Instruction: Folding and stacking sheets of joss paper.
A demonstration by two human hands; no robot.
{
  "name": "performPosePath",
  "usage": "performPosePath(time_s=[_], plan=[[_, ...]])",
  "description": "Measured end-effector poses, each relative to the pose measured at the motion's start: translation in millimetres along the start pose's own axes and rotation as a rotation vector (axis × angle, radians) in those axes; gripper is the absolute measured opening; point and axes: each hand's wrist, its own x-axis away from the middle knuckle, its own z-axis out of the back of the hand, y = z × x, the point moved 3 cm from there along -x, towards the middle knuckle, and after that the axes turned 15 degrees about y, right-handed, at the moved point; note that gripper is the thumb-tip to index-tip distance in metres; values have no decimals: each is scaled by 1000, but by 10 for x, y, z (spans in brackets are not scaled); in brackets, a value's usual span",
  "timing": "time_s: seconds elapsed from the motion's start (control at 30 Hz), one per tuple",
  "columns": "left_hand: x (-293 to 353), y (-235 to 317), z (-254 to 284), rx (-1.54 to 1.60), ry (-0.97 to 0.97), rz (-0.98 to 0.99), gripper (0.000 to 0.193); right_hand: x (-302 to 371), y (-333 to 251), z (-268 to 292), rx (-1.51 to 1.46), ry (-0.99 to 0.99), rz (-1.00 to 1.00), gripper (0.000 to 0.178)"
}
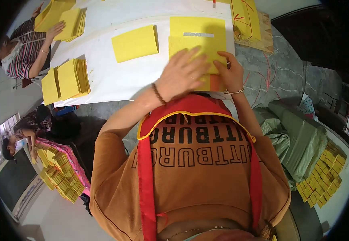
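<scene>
In front of me a yellow paper sheet [196, 44], folded or layered, lies on the white-covered table, with a short silvery strip [198, 35] across its upper part. My left hand [184, 72] is spread over its lower half, fingers stretched out and blurred by motion. At the sheet's right edge is my right hand [231, 72], its thumb and bent forefinger apart and touching the paper. An orange patch [215, 82] shows below, between the hands. To the left lies a flat yellow paper packet [135, 43], apart from both hands.
Yellow paper stacks [71, 80] stand at the table's left. A co-worker's hand [57, 30] rests on another stack at far left. Tied yellow bundles [246, 20] sit on a board at upper right. Red strings [268, 74] lie on the grey floor. Another person handles bundles at lower left.
</scene>
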Motion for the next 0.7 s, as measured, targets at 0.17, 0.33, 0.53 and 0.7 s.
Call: performPosePath(time_s=[0.17,0.33,0.53,0.7], plan=[[-16,122,-143,42,-280,-136,67,-16,-9,2,-41,-5,-17,26],[88,56,-289,81,-327,-105,66,32,54,3,-58,-17,-51,25],[129,7,-328,91,-319,-104,60,341,-325,58,640,-46,733,47],[86,0,-337,107,-215,4,58,386,-149,29,623,-192,555,55]])
